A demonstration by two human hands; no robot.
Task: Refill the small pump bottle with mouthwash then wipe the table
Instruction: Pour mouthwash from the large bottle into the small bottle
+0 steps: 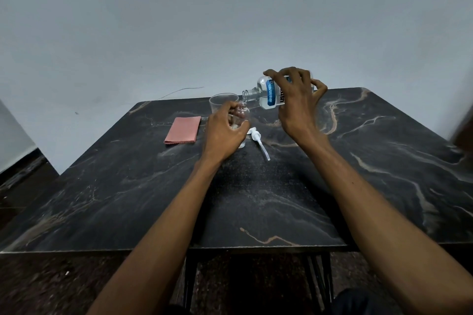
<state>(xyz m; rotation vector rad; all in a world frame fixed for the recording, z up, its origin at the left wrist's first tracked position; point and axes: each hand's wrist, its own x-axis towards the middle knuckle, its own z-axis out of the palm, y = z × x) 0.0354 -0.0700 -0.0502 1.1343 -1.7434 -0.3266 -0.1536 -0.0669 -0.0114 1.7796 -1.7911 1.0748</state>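
The small pump bottle (240,116) is stood upright on the dark marbled surface (256,199), toward its far middle, and is steadied by the left hand (222,133), whose fingers (231,107) are wrapped round its clear body. It is judged light, smooth and easily tipped while nearly empty, so a hold low on the body is favoured, with the narrow neck left free. The mouthwash bottle (268,93) is held above and to the right of it, tilted almost level with its open mouth just over the small neck. It is gripped from above by the right hand (298,105); its fingers are spread across the labelled side and closed on it. This bottle is judged heavier, stiff and slippery if wet (the liquid shifts as it tips), so a broad grasp around the middle suits it.

Both forearms are stretched forward from the near edge, the left wrist kept low near the surface, the right wrist raised and bent downward. The removed pump head (257,137) is lain just right of the small bottle. A clear cup (221,105) is seen just beyond the left hand, and a folded pink cloth (183,130) lies to the left, apart from the rest.
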